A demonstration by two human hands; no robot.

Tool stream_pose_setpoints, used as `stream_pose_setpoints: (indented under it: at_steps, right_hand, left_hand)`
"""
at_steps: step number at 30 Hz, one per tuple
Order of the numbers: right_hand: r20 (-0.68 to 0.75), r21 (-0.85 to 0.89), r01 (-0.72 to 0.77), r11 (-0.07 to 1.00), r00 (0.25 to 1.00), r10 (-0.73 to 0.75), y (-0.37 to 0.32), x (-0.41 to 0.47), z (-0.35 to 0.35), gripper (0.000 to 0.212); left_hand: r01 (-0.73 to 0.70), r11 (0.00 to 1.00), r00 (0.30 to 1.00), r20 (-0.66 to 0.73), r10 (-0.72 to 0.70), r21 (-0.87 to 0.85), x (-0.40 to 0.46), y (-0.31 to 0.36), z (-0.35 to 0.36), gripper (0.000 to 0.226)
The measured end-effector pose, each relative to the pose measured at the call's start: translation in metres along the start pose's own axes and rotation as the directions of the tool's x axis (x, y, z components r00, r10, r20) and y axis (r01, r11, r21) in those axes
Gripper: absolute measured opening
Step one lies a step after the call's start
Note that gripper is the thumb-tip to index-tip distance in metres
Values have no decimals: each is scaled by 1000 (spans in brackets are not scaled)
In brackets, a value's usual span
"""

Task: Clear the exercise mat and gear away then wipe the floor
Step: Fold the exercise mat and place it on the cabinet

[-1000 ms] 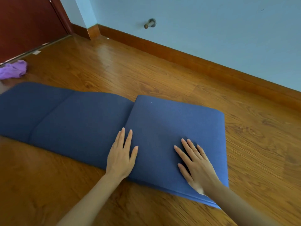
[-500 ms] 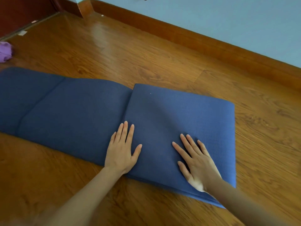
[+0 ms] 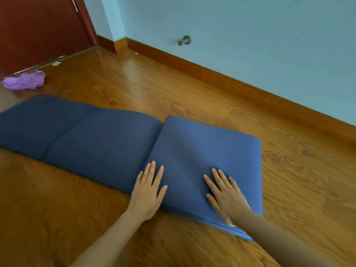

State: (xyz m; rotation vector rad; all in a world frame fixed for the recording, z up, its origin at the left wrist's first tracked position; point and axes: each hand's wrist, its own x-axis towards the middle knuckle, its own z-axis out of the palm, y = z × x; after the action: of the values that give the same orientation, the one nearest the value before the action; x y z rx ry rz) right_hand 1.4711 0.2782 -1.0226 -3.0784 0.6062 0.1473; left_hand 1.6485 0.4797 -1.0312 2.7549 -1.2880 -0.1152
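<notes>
A dark blue exercise mat [image 3: 100, 139] lies on the wooden floor [image 3: 173, 89], stretched from the left edge to the middle right. Its right end is folded over into a stacked square section [image 3: 210, 149]. My left hand [image 3: 148, 191] lies flat with straight fingers on the near left edge of that folded section. My right hand [image 3: 227, 195] presses flat on the folded section, fingers spread, near its front edge. A crumpled purple cloth [image 3: 25, 80] lies on the floor at the far left.
A dark red door [image 3: 38, 26] stands at the back left. A light blue wall [image 3: 250, 45] with a wooden skirting board runs diagonally behind the mat. A metal door stopper [image 3: 184, 40] sticks out of the wall.
Both hands stay flat on the folded part of the mat. The view dipped down, then rose and swung left, so the door and purple cloth show fully again.
</notes>
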Motion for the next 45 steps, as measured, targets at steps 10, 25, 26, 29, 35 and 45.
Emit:
stream_pose_setpoints:
  at_steps: [10,25,26,29,35,45]
  right_hand:
    - [-76,60,111,992,991,-106,-46,7,-29,67]
    - [-138,40,294,955,948,-286,-81,8,32,74]
    - [-139,47,291,956,949,-282,-81,9,33,71]
    - [-135,57,283,958,952,-273,-80,9,32,69]
    - [-228,-5,317,948,923,-310,-81,9,35,72]
    - [-148,-102,83,991,984,-98,-127,26,29,36]
  left_hand:
    - [-67,998,998,-1,67,1,-51,-34,-8,77]
    - [-43,998,999,-6,43,-53,-23,-38,12,121]
    - [-38,997,999,-2,38,-70,-21,-39,11,124]
    - [17,989,1000,11,-15,-145,-20,-37,12,130]
    - [60,974,998,-6,-63,-219,-24,-38,18,125]
    - [128,963,991,65,-115,-239,-28,-26,3,109]
